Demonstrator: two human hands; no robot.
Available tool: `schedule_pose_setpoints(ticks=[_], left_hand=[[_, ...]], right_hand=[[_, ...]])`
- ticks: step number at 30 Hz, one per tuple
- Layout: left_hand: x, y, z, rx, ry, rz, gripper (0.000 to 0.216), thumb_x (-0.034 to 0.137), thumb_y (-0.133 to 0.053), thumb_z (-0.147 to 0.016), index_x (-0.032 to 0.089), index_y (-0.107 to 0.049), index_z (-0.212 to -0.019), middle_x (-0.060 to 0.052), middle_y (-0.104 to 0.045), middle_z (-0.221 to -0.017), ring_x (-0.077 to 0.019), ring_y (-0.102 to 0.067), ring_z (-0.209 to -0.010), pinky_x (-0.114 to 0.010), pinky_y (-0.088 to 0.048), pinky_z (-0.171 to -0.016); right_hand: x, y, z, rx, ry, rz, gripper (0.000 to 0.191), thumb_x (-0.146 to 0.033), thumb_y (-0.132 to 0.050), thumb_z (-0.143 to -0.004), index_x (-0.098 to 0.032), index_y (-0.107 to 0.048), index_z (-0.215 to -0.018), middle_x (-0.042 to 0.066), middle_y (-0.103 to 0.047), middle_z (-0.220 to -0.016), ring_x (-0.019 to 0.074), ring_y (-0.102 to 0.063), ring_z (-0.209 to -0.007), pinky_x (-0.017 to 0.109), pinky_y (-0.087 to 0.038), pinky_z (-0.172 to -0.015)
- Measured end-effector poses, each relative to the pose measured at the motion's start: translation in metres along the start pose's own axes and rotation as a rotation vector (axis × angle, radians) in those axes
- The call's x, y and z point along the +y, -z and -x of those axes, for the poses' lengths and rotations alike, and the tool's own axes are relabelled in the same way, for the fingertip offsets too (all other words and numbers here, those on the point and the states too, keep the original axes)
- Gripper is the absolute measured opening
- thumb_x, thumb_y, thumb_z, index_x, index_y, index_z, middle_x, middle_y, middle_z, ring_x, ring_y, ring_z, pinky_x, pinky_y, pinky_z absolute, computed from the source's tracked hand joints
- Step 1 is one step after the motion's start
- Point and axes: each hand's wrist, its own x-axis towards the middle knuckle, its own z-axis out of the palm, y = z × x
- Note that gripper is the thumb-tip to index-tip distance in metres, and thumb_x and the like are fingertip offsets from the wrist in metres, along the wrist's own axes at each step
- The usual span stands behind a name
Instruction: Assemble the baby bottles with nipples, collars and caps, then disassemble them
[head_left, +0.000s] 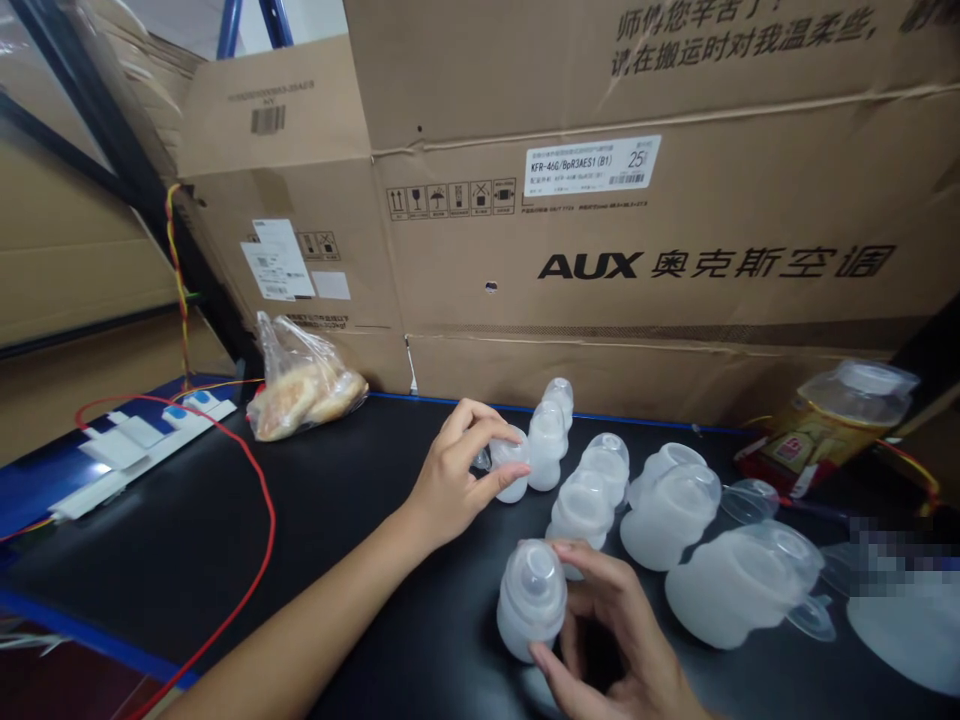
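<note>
My left hand (450, 478) has its thumb and index finger closed around a small translucent plastic bottle (513, 488) at the near end of the leftmost row. A bit of clear plastic (481, 459) shows between those fingers; its shape is partly hidden. Nearer to me, my right hand (619, 635) grips a frosted bottle with a clear domed cap (531, 605) from its right side. That bottle is upright, with the thumb low and the index finger near the cap. Just beyond it, a row of similar capped bottles (581, 505) runs away from me.
Larger frosted bottles (670, 510) stand in rows to the right, with clear lids (811, 617) among them. A labelled jar (832, 425) is at the back right. Bread in a plastic bag (307, 390), a red wire (266, 500) and a power strip (142, 455) lie left. Cardboard (465, 290) walls the back.
</note>
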Motion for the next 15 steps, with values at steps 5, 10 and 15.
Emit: schedule_pose_setpoints(ticks=[5, 10, 15], left_hand=[[-0.008, 0.000, -0.001, 0.016, -0.016, -0.036, 0.027, 0.043, -0.077, -0.102, 0.017, -0.071, -0.106, -0.004, -0.067, -0.112, -0.0206, -0.068, -0.104, -0.040, -0.063, -0.091], [-0.015, -0.001, -0.001, 0.010, 0.005, -0.046, 0.024, 0.039, -0.077, -0.102, 0.016, -0.071, -0.107, -0.004, -0.068, -0.111, -0.0208, -0.069, -0.103, -0.040, -0.064, -0.089], [-0.020, -0.003, 0.001, -0.056, -0.018, -0.037, 0.023, 0.038, -0.075, -0.103, 0.016, -0.071, -0.108, -0.006, -0.070, -0.118, -0.0232, -0.071, -0.110, -0.043, -0.064, -0.093]], right_hand=[[-0.002, -0.001, 0.001, 0.018, -0.018, -0.021, 0.062, -0.024, -0.075, -0.101, -0.038, -0.046, -0.154, 0.015, -0.063, -0.143, 0.0115, -0.069, -0.058, 0.023, -0.054, -0.044], [-0.002, 0.001, 0.002, 0.006, -0.017, -0.023, 0.065, -0.018, -0.076, -0.098, -0.036, -0.047, -0.153, 0.015, -0.062, -0.146, 0.0169, -0.077, -0.074, 0.021, -0.055, -0.048], [-0.006, 0.002, 0.000, -0.015, -0.024, -0.035, 0.067, -0.016, -0.074, -0.098, -0.039, -0.047, -0.154, 0.013, -0.062, -0.145, 0.0141, -0.073, -0.070, 0.021, -0.053, -0.047]])
